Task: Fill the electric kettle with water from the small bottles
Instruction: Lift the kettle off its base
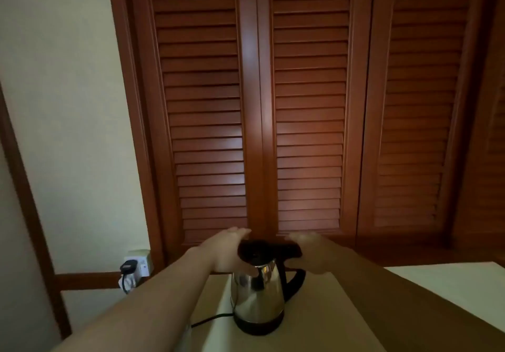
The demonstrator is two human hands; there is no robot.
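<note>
A shiny stainless-steel electric kettle (pixel 257 294) with a black plastic lid (pixel 262 250), black handle (pixel 296 280) and black round base (pixel 259 324) stands upright on a pale cream tabletop (pixel 341 310), near the table's left edge. The left hand (pixel 226 253) lies against the left side of the kettle's lid, its fingers fairly straight and reaching over the lid's far rim while the thumb sits low by the spout side of the steel body. The right hand (pixel 314 253) covers the right end of the lid, just above the handle; its fingers bend over the black top, but the blur hides whether they truly clasp it. A dark power cord (pixel 210 320) runs from the kettle's base leftward off the table edge. Left of the kettle and lower, on the cream wall (pixel 62 105), a white wall socket (pixel 138 265) carries a black plug (pixel 128 267). Behind the kettle rise tall reddish-brown wooden louvred doors (pixel 308 105), filling most of the view. The room is dim and the picture soft.
</note>
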